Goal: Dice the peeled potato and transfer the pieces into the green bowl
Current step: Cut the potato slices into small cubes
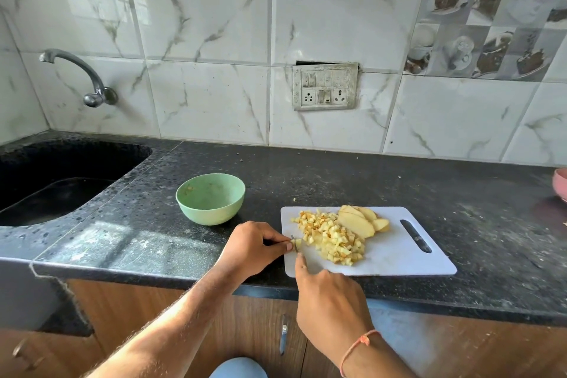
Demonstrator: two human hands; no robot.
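my left hand [250, 244] pinches a small pale potato piece [297, 243] at the near left corner of the white plastic cutting board [399, 258]. my right hand [329, 294] grips a knife [295, 245], its thin blade pointing away from me into that piece. lumpy yellow dice [331, 238] heap mid-board, smooth slices [363, 219] fanned behind. the round matte green bowl [210, 199] sits upright, left of the board.

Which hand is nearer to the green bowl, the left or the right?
Left. The left hand is just in front of the green bowl, slightly to its right, pinching a small potato piece. The right hand is farther right and nearer the counter edge.
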